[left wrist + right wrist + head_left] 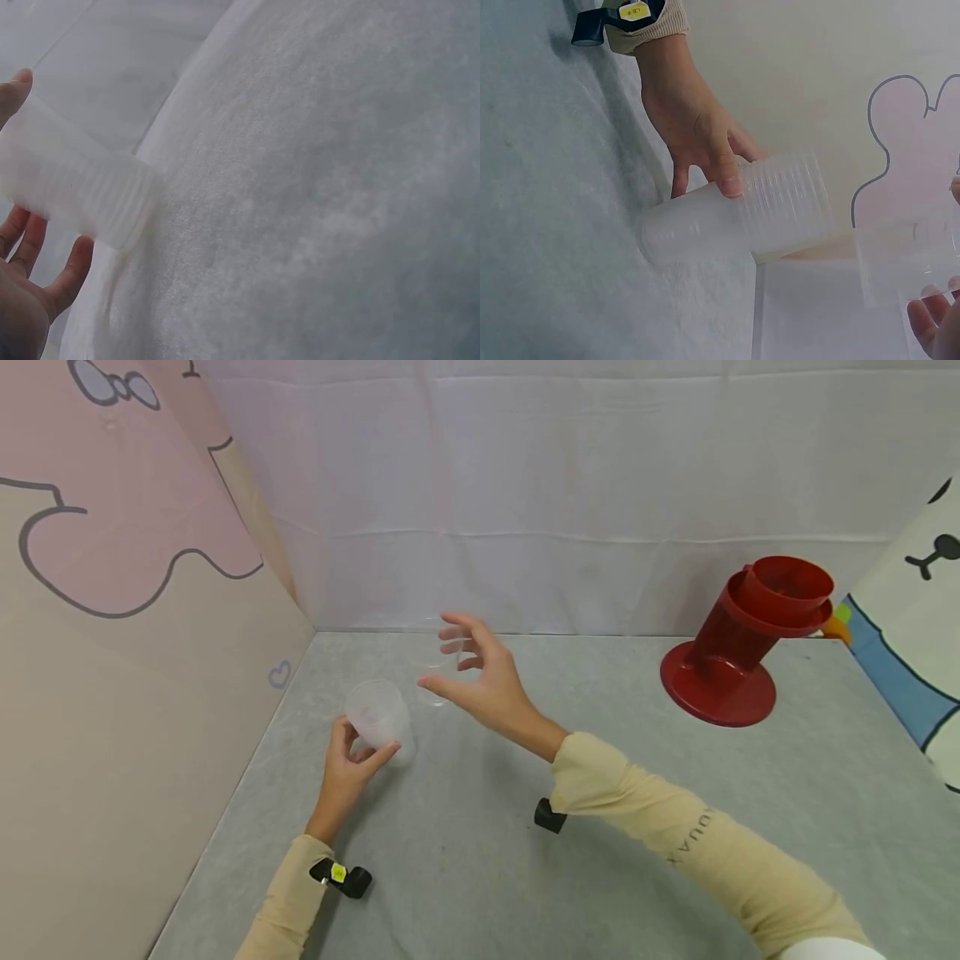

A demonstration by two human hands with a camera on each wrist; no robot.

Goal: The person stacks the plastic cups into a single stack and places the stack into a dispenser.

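A stack of nested translucent plastic cups point(384, 727) leans at a slant over the left part of the table. My left hand point(348, 777) grips it, thumb on one side and fingers around the other. Closely spaced rims show as ridges along the stack point(82, 176) in the left wrist view. Up and to the right of it, my right hand point(487, 681) holds a single clear cup point(900, 259) between thumb and curved fingers. That cup is apart from the stack, and its clear wall is faint in the head view.
At the back right stands a red plastic piece point(723, 681) with a round flat base, a slanted tube and a red cup-like top. Grey cloth covers the table point(480, 860). A white curtain point(562, 502) hangs behind, and a printed panel point(112, 693) rises at the left.
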